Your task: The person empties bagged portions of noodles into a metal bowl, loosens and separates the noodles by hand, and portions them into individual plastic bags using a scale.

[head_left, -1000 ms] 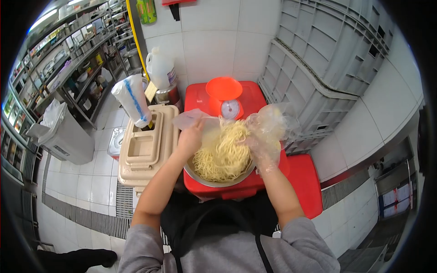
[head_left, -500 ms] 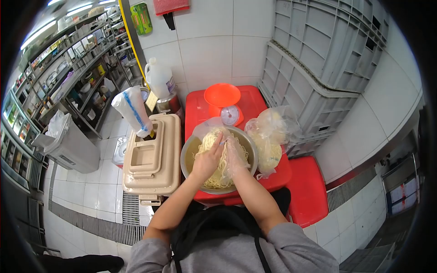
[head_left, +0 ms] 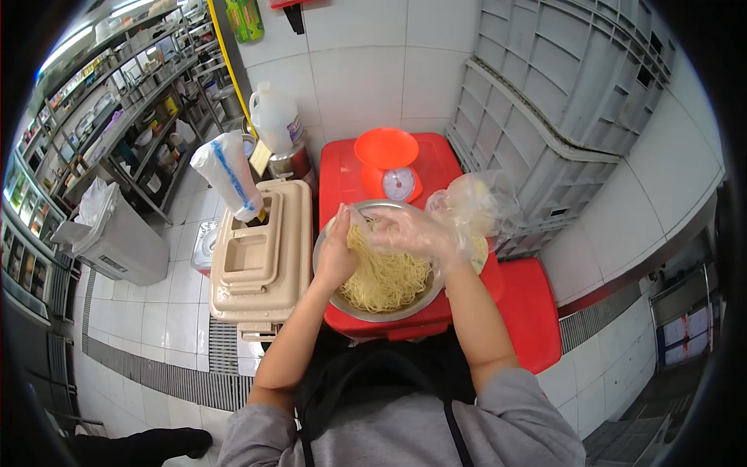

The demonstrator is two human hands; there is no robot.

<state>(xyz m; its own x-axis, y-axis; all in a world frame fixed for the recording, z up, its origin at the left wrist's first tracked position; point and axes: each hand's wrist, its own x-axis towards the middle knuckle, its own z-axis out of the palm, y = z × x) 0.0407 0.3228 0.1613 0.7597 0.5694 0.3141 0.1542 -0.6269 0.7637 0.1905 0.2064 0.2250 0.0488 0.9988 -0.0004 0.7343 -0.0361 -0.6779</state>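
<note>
Pale yellow noodles (head_left: 385, 280) lie heaped in a wide metal bowl (head_left: 385, 315). My left hand (head_left: 337, 253) is bare, at the bowl's left side, its fingers closed at the edge of a clear plastic bag (head_left: 360, 213). My right hand (head_left: 416, 233), covered in clear plastic, is above the far right part of the noodles. Its fingers bend toward the left hand and appear to grip the same plastic; the fingertips are partly blurred. Right of the bowl, clear bags (head_left: 475, 206) hold more noodles, partly hidden behind my right hand.
A red scale (head_left: 398, 184) with an orange-red pan stands behind the bowl on a red table (head_left: 342, 179). At left are a beige lidded box (head_left: 296, 233), a plastic-wrapped roll (head_left: 228, 175) and a white jug (head_left: 274, 121). Grey crates (head_left: 529, 140) rise at right; a red stool (head_left: 529, 315) stands below.
My right hand has lifted and turned across the bowl's far side. My left hand has shifted left off the noodles and closed. More of the noodles now show.
</note>
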